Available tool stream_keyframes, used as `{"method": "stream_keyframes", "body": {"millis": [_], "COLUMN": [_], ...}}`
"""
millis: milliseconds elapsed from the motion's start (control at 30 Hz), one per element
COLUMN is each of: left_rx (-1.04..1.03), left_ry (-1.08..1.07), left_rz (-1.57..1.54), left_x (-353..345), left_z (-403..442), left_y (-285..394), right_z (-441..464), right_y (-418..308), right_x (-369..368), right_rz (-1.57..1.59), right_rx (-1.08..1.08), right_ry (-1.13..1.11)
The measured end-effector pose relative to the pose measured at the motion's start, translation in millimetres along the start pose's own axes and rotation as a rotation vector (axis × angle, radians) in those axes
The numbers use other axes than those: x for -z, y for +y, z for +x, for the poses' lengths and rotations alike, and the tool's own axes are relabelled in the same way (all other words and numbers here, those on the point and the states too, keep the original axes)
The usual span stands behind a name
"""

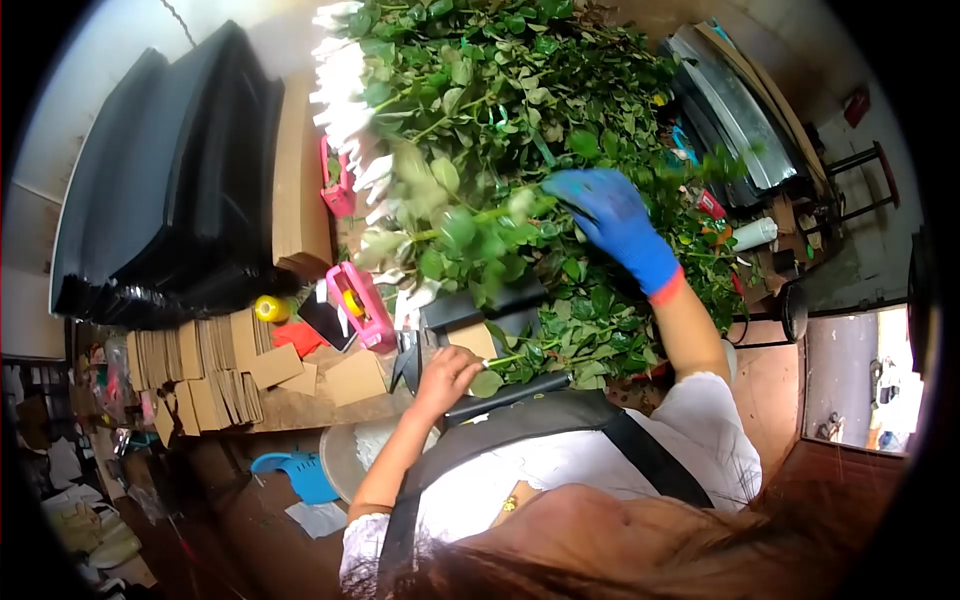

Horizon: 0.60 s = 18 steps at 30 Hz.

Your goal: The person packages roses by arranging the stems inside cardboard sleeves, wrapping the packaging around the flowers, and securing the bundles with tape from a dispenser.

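Observation:
My right hand (603, 215), in a blue glove, is closed around a leafy rose stem (480, 218) held over the pile; motion blurs its leaves. The stem's pale head end points left. My bare left hand (450, 375) rests at the near edge of the table, fingers bent and pressed together at the end of a leafy stem (508, 360). Part of its grip is hidden. Beside it lie a dark holder (470, 308) and a cardboard piece (473, 345). A large pile of leafy stems (520, 70) with white-covered heads (343, 95) fills the far side.
Pink tape dispensers (362, 305) stand left of the pile, near a yellow tape roll (270, 308). Cardboard pieces (205, 365) are stacked at the left, below tall black sheets (180, 170). A blue dustpan-like object (300, 475) and a round bin (345, 460) are below the table.

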<state>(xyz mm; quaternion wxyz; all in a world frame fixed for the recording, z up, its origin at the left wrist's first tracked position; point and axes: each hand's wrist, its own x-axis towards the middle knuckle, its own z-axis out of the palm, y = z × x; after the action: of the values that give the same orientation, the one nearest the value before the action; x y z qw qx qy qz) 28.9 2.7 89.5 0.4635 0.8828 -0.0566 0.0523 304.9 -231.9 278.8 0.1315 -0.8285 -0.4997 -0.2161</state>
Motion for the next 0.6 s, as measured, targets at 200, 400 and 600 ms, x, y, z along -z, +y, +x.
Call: {"method": "stream_keyframes", "body": {"millis": [200, 400, 600], "left_rx": [0.321, 0.255, 0.309], "left_ry": [-0.048, 0.033, 0.033], "left_rz": [-0.097, -0.392, -0.246], "left_x": [-14, -21, -9], "left_z": [-14, -4, -1], "left_y": [-34, -36, -15], "right_z": [-128, -174, -116], "right_y": [-5, -33, -45], "right_x": [10, -14, 50], "right_rz": [0.497, 0.307, 0.328], "right_rx": [-0.129, -0.404, -0.438], "right_ry": [-0.640, -0.833, -0.910]}}
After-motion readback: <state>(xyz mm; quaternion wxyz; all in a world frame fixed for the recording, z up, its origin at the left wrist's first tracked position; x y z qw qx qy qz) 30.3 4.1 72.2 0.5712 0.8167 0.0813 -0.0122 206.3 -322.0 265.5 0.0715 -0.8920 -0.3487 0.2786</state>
